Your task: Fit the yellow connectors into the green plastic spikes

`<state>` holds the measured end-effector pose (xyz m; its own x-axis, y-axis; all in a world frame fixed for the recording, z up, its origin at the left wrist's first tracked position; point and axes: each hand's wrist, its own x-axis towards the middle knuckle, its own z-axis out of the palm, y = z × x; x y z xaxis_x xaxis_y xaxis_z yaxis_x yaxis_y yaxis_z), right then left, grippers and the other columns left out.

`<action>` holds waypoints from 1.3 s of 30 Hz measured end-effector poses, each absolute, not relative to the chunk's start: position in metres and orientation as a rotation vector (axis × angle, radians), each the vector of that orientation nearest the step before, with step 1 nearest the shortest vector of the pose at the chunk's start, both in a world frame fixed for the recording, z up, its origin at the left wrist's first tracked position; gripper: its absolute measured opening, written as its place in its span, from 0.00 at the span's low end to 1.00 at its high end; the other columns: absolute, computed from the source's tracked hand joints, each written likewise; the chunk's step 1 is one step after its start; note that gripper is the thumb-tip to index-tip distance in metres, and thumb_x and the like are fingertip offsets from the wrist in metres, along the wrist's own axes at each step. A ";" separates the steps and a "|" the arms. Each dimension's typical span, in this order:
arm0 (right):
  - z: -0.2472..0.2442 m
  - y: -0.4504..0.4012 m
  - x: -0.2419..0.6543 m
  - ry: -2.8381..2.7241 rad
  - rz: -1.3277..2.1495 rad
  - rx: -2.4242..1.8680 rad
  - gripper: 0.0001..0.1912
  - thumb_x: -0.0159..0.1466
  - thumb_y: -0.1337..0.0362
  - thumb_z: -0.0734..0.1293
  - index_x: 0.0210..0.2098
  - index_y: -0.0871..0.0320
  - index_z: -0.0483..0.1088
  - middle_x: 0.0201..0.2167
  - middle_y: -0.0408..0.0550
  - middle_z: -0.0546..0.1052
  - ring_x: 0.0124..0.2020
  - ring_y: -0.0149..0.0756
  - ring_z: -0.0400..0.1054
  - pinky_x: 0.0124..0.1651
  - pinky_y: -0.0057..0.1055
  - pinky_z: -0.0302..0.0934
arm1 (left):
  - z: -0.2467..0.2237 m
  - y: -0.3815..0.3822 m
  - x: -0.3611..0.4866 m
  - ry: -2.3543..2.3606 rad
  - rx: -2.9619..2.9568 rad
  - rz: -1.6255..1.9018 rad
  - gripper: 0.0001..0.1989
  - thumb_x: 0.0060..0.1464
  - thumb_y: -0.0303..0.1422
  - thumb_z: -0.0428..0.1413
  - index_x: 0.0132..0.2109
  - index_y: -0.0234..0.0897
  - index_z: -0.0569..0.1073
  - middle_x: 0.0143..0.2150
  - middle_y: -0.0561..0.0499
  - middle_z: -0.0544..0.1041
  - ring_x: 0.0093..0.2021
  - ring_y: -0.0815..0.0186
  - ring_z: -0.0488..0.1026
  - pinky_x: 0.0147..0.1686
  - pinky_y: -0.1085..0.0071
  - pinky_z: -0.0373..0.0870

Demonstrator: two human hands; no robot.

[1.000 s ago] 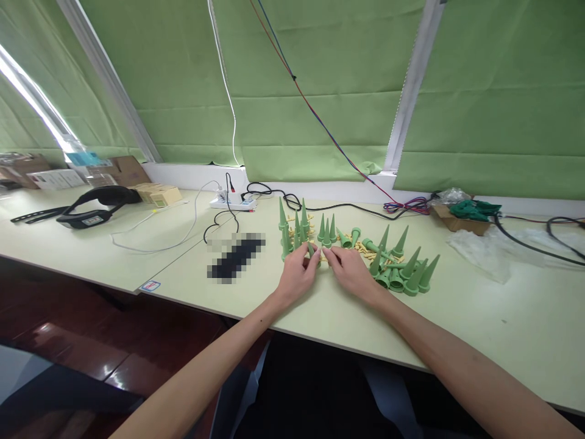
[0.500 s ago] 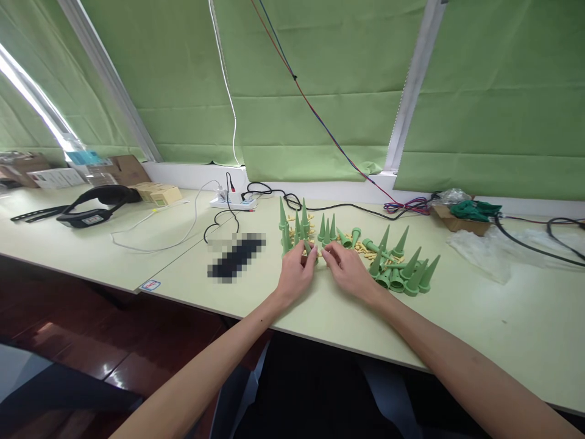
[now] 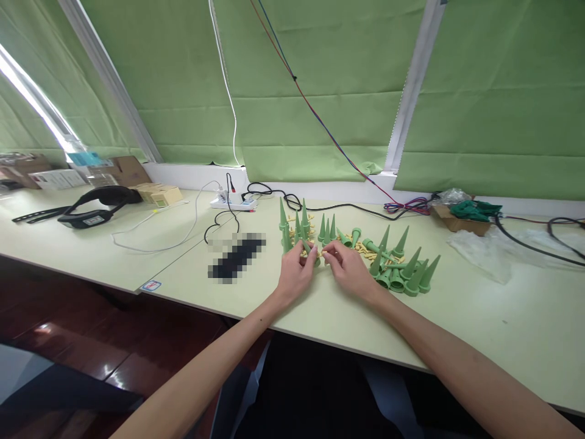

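My left hand (image 3: pixel 294 273) is closed around a green plastic cone-shaped spike (image 3: pixel 306 246), whose tip leans up between thumb and fingers. Close on its right, my right hand (image 3: pixel 351 271) pinches a small yellow peg (image 3: pixel 320 254) against the spike's side; the fingertips partly hide it. Behind my left hand, several green spikes (image 3: pixel 304 219) stand upright among yellow pegs. Three more upright spikes (image 3: pixel 327 228) stand just beyond my fingers. To the right, loose yellow pegs (image 3: pixel 363 250) are scattered among green spikes (image 3: pixel 414 277), some standing and some lying with hollow ends showing.
A blurred-out dark object (image 3: pixel 235 259) lies left of my hands on the table (image 3: pixel 256 302). Farther back are a white power strip (image 3: pixel 233 202) and black cables. A black headset (image 3: pixel 98 207) lies at left; a cardboard box (image 3: pixel 461 221) and clear plastic bag (image 3: pixel 479 250) lie at right.
Both hands stay at nearly the same place and keep their hold. The fingers of my right hand shift only slightly beside the spike.
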<state>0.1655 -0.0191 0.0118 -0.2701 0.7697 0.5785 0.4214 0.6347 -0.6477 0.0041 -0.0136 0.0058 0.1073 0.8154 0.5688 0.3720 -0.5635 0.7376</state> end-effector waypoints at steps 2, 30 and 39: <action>0.012 -0.019 0.165 -1.896 0.459 -0.966 0.09 0.70 0.63 0.58 0.34 0.57 0.65 0.26 0.42 0.70 0.25 0.32 0.62 0.32 0.29 0.55 | 0.006 -0.014 0.004 1.151 1.997 1.455 0.12 0.62 0.41 0.50 0.38 0.36 0.67 0.26 0.56 0.67 0.17 0.77 0.56 0.17 0.77 0.54; 0.009 -0.016 0.166 -1.905 0.379 -1.091 0.17 0.70 0.57 0.56 0.26 0.55 0.58 0.20 0.39 0.64 0.22 0.31 0.56 0.29 0.29 0.49 | 0.006 -0.014 0.005 1.160 2.121 1.455 0.10 0.62 0.38 0.50 0.36 0.36 0.67 0.28 0.55 0.70 0.18 0.77 0.55 0.19 0.76 0.55; 0.007 -0.014 0.166 -1.926 0.352 -1.188 0.24 0.72 0.54 0.52 0.21 0.56 0.57 0.17 0.40 0.64 0.21 0.31 0.56 0.30 0.30 0.48 | 0.003 -0.012 0.005 1.151 2.174 1.428 0.10 0.63 0.37 0.50 0.35 0.37 0.65 0.25 0.56 0.68 0.18 0.76 0.56 0.21 0.76 0.56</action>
<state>0.1663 -0.0144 0.0069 -0.2124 0.8395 0.5001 0.6082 0.5142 -0.6048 0.0052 -0.0124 0.0034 0.1868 0.7520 0.6321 0.4581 -0.6359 0.6211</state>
